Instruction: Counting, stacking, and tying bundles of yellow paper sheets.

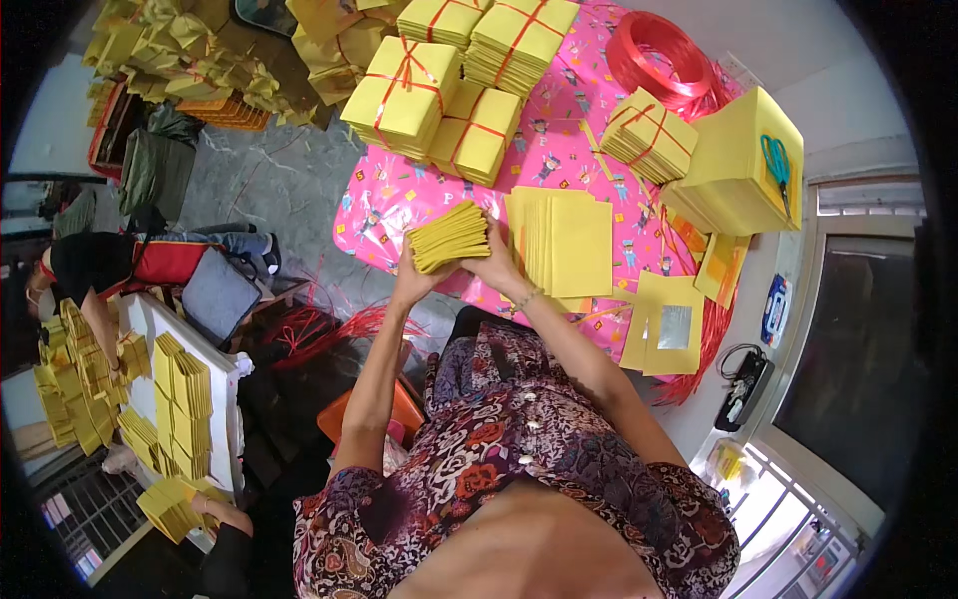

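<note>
Grey marbled floor, veined and smooth, around a table under a glossy pink cartoon-print cover, creased like thin plastic. All positions below are taken from this cover.

Over its near-left edge: a thick sheaf of yellow paper pieces, slightly fanned, many thin edges making a ridged upper face. Contact between sheaf and cover: cannot tell.

Left hand grasps the sheaf's left end, forearm rising steeply from below. Right hand grasps its right end, fingers bent around that side; forearm slants up and leftward, thin bracelet at the wrist. Both wrists near the cover's near edge, elbows spread apart.

Near middle of the cover: flat, matte yellow sheets, overlapping, straight-cut. Far left part: blocky yellow paper bundles, crossed with flat red ribbon, one knotted on top. Far right: a shiny coil of red plastic strapping, translucent, ring-shaped. Right side: a tall yellow paper stack, bearing teal-handled scissors. Near right corner: a silvery rectangle on yellow paper.
</note>
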Available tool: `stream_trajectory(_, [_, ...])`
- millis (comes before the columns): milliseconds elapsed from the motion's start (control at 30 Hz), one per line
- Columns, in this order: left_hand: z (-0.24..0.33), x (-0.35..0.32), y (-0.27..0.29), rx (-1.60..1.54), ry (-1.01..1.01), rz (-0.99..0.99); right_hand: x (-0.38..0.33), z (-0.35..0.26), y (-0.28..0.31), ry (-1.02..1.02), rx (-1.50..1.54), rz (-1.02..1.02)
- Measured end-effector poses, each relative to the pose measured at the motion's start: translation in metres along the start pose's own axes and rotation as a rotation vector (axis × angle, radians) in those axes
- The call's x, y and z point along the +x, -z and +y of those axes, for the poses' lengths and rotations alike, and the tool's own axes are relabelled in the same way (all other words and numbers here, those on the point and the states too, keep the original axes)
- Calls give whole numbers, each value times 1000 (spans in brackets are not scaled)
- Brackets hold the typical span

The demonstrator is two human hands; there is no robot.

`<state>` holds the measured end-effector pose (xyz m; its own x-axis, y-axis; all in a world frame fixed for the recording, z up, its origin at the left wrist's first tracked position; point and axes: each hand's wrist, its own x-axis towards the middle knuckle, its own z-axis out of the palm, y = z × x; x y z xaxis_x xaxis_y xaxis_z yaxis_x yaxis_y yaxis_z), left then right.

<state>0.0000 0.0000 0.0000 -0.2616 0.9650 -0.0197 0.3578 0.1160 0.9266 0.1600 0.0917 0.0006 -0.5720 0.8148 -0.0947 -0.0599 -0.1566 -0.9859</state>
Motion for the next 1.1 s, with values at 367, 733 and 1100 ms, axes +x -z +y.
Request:
stream_trajectory(367, [169, 26, 16, -162, -8, -147, -35, -147, 40, 328, -209, 65])
stream_trajectory(733, [188, 69, -103, -310, -250, -298, -79, -165, 154, 432, -346, 250])
stream_trajectory(1100, [149, 64, -116, -296, -294, -208, -69, -103, 160, 197, -99, 127])
